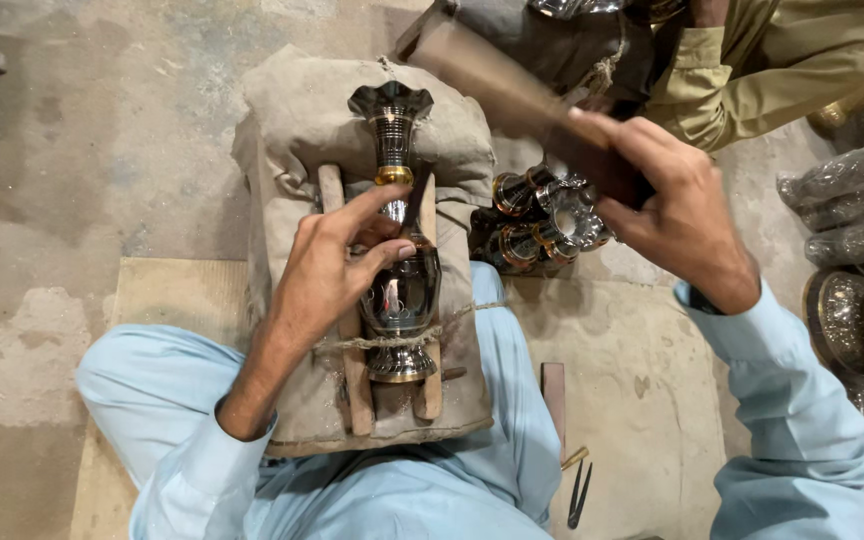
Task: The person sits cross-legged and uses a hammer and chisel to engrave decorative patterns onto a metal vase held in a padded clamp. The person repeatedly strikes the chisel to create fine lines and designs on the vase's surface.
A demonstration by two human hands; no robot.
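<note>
1. Centrally, lying lengthwise across a padded grey-brown cloth bundle on the lap: a dark, polished metal vase with gold bands and a scalloped rim, mouth pointing toward the top of the frame, foot toward the bottom.
2. Cradling the vase between two pale wooden slats, with a thin twine cord crossing just above the foot.
3. Pinching a thin dark chisel-like tool in closed fingers of the left hand, tip touching the vase near its neck, just below the upper gold band.
4. Gripping a blurred wooden mallet with the right hand, fingers wrapped tightly round it, raised at the upper right of centre, well apart from the vase.
5. Sitting just right of the bundle, under the raised hand: a cluster of similar dark, gold-banded metal vessels.
6. Showing at the top right corner: another person's olive sleeve.
7. Lying at the lower right, on the beige mat: small dark tongs.
</note>
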